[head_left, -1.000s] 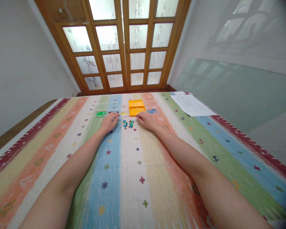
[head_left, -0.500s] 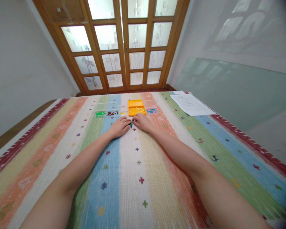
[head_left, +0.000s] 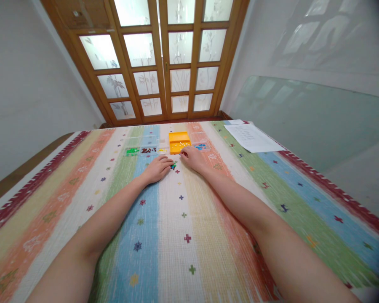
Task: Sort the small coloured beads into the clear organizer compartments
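My left hand (head_left: pixel 158 169) rests on the cloth with its fingers curled round a small green-and-blue piece (head_left: pixel 173 166), seemingly made of tiny building bricks. Just right of it, my right hand (head_left: pixel 192 158) is closed, fingertips pinched at the front edge of the orange box (head_left: pixel 175 151). A dark reddish speck shows at those fingertips, too small to name. Small white pieces (head_left: pixel 183 144) lie in the open orange box. Behind the hands stand clear boxes with green pieces (head_left: pixel 132 150), dark brown pieces (head_left: pixel 148 150), yellow pieces (head_left: pixel 162 150) and blue pieces (head_left: pixel 200 146).
A striped, patterned tablecloth (head_left: pixel 170 235) covers the table. Printed paper sheets (head_left: pixel 252 138) lie at the back right. Beyond the far edge is a wooden door with glass panes (head_left: pixel 147 82); a glass panel (head_left: pixel 303 113) leans at the right wall.
My right hand has moved right and slightly away from me, off the small piece and towards the orange box. The left hand has stayed in place with the piece.
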Tool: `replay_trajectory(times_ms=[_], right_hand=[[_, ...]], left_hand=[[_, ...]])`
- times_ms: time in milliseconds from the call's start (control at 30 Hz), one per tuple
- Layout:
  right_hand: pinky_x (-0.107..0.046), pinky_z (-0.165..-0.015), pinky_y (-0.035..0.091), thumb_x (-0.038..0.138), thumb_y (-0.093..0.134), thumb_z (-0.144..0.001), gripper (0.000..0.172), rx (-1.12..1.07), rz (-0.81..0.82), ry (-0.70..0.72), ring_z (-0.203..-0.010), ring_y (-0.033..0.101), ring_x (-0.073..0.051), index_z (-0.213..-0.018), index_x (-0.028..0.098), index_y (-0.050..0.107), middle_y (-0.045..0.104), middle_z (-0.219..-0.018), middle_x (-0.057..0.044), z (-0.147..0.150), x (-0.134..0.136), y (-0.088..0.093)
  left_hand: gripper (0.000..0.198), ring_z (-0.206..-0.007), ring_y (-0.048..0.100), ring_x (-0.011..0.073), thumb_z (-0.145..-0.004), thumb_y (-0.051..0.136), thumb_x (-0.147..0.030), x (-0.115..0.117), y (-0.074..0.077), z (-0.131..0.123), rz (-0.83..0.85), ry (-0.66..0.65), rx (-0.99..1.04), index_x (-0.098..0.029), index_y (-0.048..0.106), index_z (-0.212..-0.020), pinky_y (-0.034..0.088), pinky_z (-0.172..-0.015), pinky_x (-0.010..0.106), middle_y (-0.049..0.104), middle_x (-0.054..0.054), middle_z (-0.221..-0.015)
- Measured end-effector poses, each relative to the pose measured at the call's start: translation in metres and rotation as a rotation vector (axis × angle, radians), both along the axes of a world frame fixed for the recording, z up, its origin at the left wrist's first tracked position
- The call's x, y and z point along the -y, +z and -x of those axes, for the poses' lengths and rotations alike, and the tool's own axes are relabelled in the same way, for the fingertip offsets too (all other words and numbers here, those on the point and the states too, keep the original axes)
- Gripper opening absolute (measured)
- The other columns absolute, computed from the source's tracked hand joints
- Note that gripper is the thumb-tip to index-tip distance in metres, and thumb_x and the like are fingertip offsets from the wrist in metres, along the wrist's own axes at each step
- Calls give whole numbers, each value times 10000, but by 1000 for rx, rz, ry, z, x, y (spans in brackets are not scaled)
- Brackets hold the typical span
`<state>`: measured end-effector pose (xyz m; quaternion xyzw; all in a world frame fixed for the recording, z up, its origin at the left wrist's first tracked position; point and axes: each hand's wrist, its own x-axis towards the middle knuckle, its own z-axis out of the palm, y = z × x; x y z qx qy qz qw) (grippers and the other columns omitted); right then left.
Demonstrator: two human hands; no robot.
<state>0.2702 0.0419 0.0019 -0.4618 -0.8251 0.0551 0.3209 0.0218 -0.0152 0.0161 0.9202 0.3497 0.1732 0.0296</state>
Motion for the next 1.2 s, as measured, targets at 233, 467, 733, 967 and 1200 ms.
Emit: replay_trajectory(times_ms=[233,467,733,967,1200], right_hand=[[-327,-809,419,225,565,-966,149,-142,-59,-250,-896,609,-232,-940,187,707,725,-965,-82,-26,-20,2],[-345,-808,404,229,555,-959,158,-184,-49,-443,-896,600,-254,-936,187,706,716,-955,-97,-55,-36,-2],[-341,-844,445,187,550,-949,205,-144,-59,-294,-929,627,-246,-1000,181,749,739,-1001,-91,-43,-34,-6],[-337,-908,450,139,582,-963,187,-11,-59,-24,-989,645,-243,-1010,172,759,752,-1047,-101,-19,-10,3],[-338,-879,451,121,604,-966,170,9,-57,11,-973,657,-243,-1001,166,764,765,-1028,-96,-15,-3,7]], left_hand=[[425,-1344,548,253,-1093,382,-340,-2,-6,2,-6,15,40,-207,708,-1331,389,-1232,490,694,72,-1378],[423,-1327,570,252,-1096,382,-329,-11,-8,17,-77,100,160,-199,699,-1345,422,-1201,497,673,94,-1404],[403,-1272,602,269,-1073,393,-320,-36,-11,60,-182,457,371,-197,733,-1251,430,-1169,506,717,95,-1321],[427,-1221,623,259,-1065,345,-328,-51,-20,98,-182,711,467,-181,731,-1172,408,-1163,461,741,108,-1247],[452,-1200,612,290,-1037,310,-289,-58,-22,116,-167,939,491,-177,743,-1106,390,-1160,500,746,133,-1192]])
